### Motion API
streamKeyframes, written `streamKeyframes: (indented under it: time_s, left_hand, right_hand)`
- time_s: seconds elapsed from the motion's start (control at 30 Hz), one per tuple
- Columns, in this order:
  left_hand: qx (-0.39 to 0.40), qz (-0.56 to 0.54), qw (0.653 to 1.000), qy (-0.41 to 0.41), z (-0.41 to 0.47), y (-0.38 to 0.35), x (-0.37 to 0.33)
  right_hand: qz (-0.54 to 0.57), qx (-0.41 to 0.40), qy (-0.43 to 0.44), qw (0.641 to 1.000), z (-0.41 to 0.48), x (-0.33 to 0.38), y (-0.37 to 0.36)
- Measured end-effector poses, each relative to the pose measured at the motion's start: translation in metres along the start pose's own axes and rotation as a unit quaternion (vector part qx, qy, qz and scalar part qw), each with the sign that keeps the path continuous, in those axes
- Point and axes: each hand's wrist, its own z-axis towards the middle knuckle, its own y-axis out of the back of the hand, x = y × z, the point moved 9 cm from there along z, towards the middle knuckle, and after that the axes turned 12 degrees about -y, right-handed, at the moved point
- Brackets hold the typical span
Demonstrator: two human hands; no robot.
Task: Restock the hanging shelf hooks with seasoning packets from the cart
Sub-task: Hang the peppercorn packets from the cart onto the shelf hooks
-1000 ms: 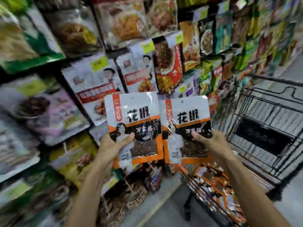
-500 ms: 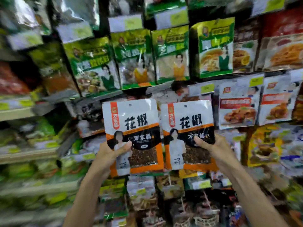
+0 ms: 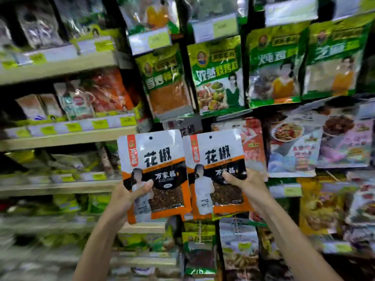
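Mid-frame, my left grip (image 3: 125,197) holds a packet (image 3: 160,157), my right grip (image 3: 249,187) a second packet (image 3: 218,153); missing a hang hole (image 3: 150,137) could drop one.

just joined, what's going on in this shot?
A person faces a store display of hanging seasoning packets, with one white-and-orange packet in each hand. The left hand grips the left packet and the right hand grips the right packet. Both are held up side by side in front of the display, below the row of green packets. Neither is on a hook yet.
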Motion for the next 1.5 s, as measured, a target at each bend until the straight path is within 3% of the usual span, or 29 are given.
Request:
streamKeyframes:
  time_s: [0.13,0.3,0.43,1.0,1.5]
  left_hand:
    - [-0.028,0.01,1.0,-0.004,0.01,0.034,0.005]
    - [-0.035,0.008,0.999,-0.018,0.016,0.048,0.011]
    - [-0.046,-0.015,0.999,-0.016,0.025,0.053,0.018]
    - [-0.041,-0.101,0.994,0.016,0.052,0.04,0.04]
    - [-0.032,-0.063,0.997,-0.016,0.065,0.042,0.043]
  right_hand:
    - [-0.006,0.039,0.019,0.999,0.022,0.015,-0.05]
    - [-0.014,0.011,0.007,1.0,0.06,0.02,-0.074]
    - [-0.017,-0.015,-0.011,1.0,0.077,0.023,-0.081]
    - [0.033,0.015,-0.033,0.999,0.097,0.009,-0.098]
    - [0.035,-0.018,-0.039,0.998,0.143,0.007,-0.103]
